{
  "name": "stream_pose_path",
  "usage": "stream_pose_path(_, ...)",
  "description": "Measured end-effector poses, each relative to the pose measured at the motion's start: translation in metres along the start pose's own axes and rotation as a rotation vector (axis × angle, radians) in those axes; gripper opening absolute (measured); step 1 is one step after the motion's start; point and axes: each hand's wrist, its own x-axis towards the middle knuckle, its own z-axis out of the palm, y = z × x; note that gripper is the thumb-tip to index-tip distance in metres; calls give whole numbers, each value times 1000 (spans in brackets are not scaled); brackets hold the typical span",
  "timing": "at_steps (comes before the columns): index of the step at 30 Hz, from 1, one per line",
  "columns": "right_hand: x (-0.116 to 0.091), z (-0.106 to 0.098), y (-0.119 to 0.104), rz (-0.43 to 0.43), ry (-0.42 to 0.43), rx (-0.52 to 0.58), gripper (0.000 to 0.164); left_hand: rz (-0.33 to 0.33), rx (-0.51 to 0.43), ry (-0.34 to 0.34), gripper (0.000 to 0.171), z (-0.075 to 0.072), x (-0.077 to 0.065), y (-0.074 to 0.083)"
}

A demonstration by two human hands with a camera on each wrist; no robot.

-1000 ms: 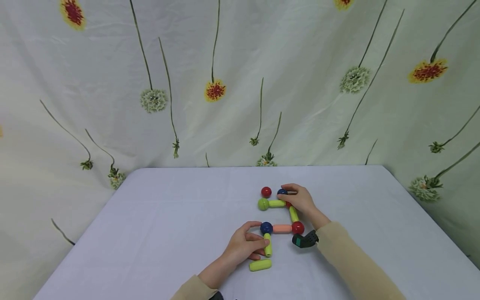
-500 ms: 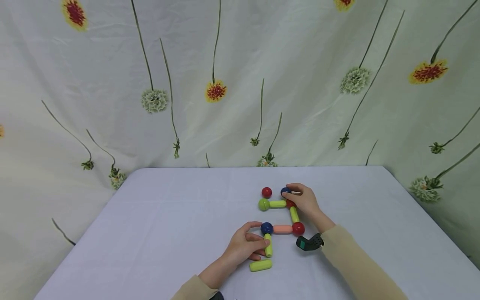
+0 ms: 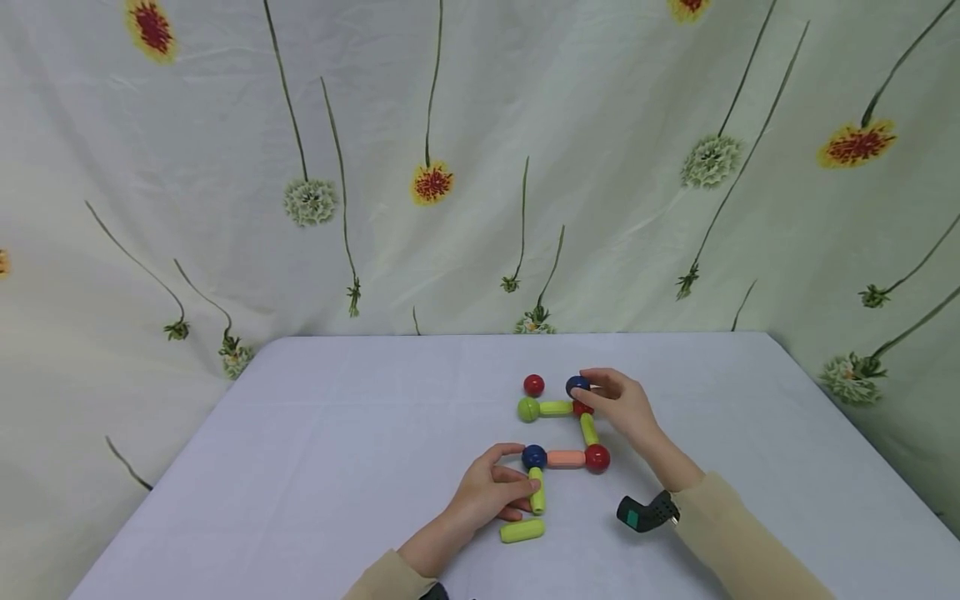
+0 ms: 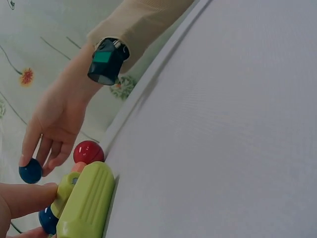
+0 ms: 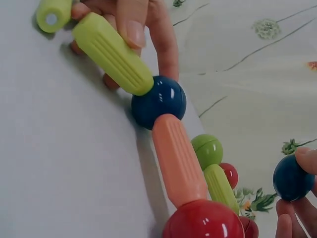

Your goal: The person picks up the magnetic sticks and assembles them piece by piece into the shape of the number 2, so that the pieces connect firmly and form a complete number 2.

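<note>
My left hand (image 3: 483, 492) pinches a yellow-green rod (image 5: 114, 54) that is joined to a blue ball (image 5: 158, 103). From that ball an orange rod (image 3: 565, 458) runs to a red ball (image 3: 597, 457). Another yellow-green rod (image 3: 588, 430) leads back to a second red ball (image 3: 582, 408), partly behind my right hand. There a further yellow-green rod (image 3: 556, 408) ends in a green ball (image 3: 528, 409). Between its thumb and fingers my right hand (image 3: 621, 407) holds another blue ball (image 5: 291, 178), apart from the chain in the right wrist view.
A loose yellow-green rod (image 3: 522, 531) lies below my left hand. Behind the green ball sits a single red ball (image 3: 533, 385). Everything is on a white-covered table (image 3: 337, 433), with a flower-patterned cloth (image 3: 480, 108) hanging at its back.
My right hand has shifted a little to the right with the blue ball, and its wrist has swung right and nearer. The left hand and the joined pieces stay in place.
</note>
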Motion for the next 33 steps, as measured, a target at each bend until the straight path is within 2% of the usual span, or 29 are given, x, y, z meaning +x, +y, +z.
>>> stream_pose_path(5,-22,-1,0,-73,-19,-8,56,3,3,3,60,0,1,0)
stream_pose_path(15,-59,0,-8,-37,-129,103,42,8,7,5,61,0,0,0)
stream_pose_path(24,-85,7,-1,-105,-319,207,42,21,3,0,62,-1,-2,2)
stream_pose_path(30,-98,14,2,-81,-429,267,43,17,4,-3,61,-1,-3,3)
stream_pose_path(33,-102,15,3,-97,-471,267,40,20,10,-1,61,0,-3,3)
